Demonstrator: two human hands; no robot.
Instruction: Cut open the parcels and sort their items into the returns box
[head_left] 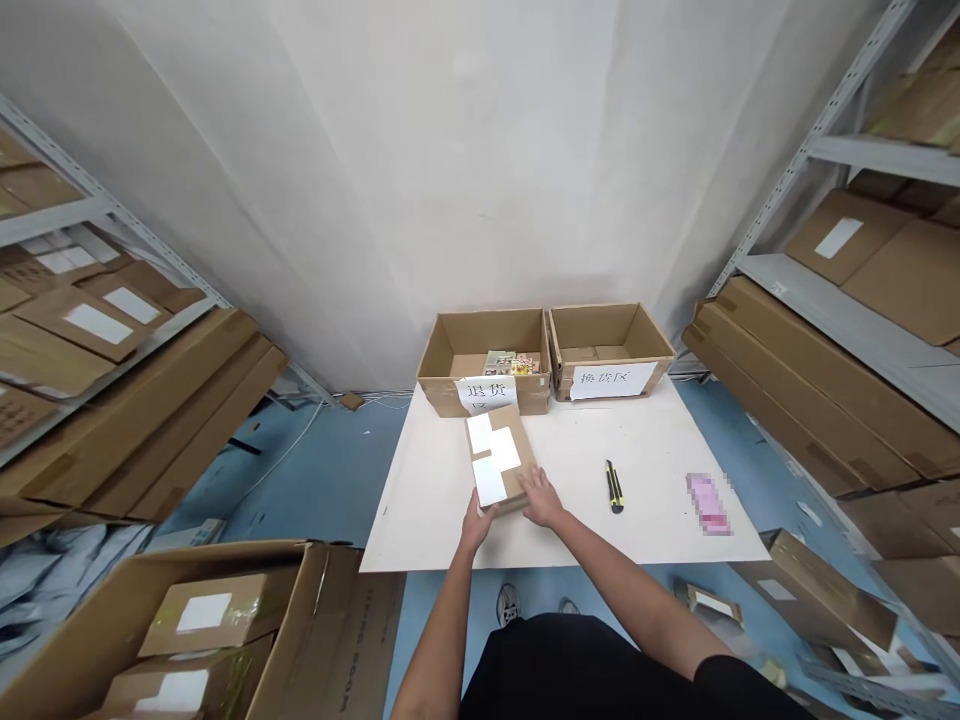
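Note:
A small brown cardboard parcel [499, 458] with white labels on top lies on the white table [645, 440]. My left hand [478, 520] grips its near left corner, fingers curled round the edge. My right hand [540, 497] rests on its near right side, fingers spread flat on the cardboard. Behind the parcel stand two open cardboard boxes with paper signs: the left box [450, 365] holds some small colourful items, the right box [611, 345] holds flat cardboard.
A black and yellow utility knife [614, 486] lies on the table right of the parcel, a pink item [708, 503] further right. Metal shelves with cartons flank both sides. An open carton of parcels [187, 620] sits on the floor at lower left.

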